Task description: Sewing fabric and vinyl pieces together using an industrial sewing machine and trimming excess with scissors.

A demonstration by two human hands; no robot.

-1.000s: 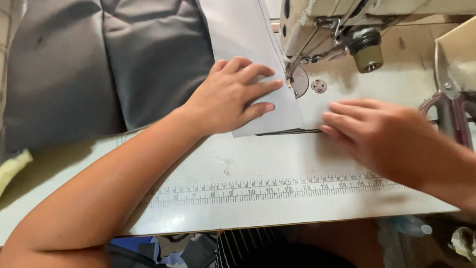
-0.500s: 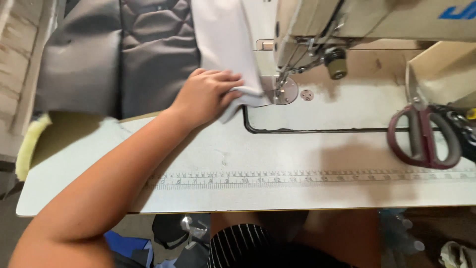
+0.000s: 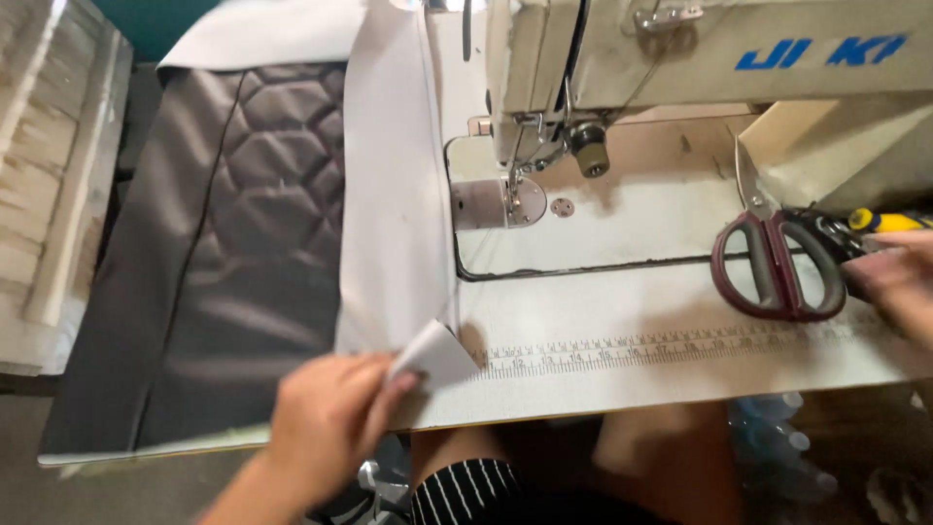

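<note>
While left hand [image 3: 326, 428] pinches white fabric strip [image 3: 389, 224] folded corner, right hand [image 3: 899, 287] grip unclear by scissors [image 3: 777, 267].

Sewing workshop, seen from the operator's seat. An industrial sewing machine [image 3: 622, 87] occupies the field from 12 to 2 o'clock, its needle and presser foot [image 3: 513, 190] over a steel needle plate [image 3: 486, 202] near centre. The worn white worktable [image 3: 632, 292] carries a printed measuring scale [image 3: 661, 348] along its front edge. Quilted grey material [image 3: 233, 253] lies at 9 o'clock, and red-handled shears [image 3: 773, 262] rest at 3 o'clock.
</note>
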